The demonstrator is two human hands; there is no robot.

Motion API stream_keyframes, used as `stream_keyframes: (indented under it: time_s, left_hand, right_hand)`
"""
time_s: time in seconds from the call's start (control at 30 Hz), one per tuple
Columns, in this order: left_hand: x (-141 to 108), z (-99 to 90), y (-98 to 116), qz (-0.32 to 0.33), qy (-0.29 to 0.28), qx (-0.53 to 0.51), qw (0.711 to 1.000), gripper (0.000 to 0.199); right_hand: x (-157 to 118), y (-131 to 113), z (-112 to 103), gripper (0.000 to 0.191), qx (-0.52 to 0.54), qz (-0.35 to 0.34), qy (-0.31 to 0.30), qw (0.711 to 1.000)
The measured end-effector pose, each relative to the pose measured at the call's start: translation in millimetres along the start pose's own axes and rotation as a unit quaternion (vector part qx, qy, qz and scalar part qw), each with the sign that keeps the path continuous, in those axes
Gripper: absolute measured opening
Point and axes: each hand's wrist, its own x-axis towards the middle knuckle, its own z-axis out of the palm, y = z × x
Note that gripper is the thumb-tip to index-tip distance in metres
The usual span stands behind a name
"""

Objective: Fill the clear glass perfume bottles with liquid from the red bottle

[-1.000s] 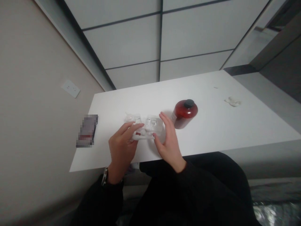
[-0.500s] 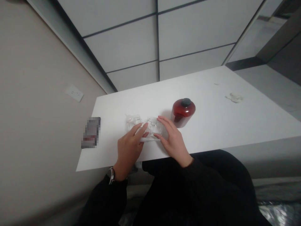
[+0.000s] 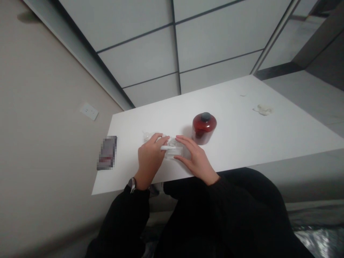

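Clear container (image 3: 174,153) was clasped by the right hand's (image 3: 201,161) fingers near the front edge of the counter (image 3: 242,136), white stick (image 3: 167,147), earlier along the container's near side, was pinched over it by the left hand (image 3: 149,157).

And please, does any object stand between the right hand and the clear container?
Nothing visible does: the right hand spans the clear container with thumb and fingers. The red bottle stands beyond, outside that space.
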Motion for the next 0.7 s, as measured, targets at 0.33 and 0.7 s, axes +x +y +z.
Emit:
stream_keyframes:
  time_s: [0.33,0.7]
  left_hand:
    - [-37,-5.1,8,0.004,0.067,-0.001,0.998,0.015]
    - [-40,-7.8,38,0.034,0.06,0.02,0.997,0.019]
  right_hand:
    - [-1,4,4,0.06,0.0,-0.004,0.014,1.0]
    - [-1,5,0,0.065,0.023,-0.002,0.003,1.0]
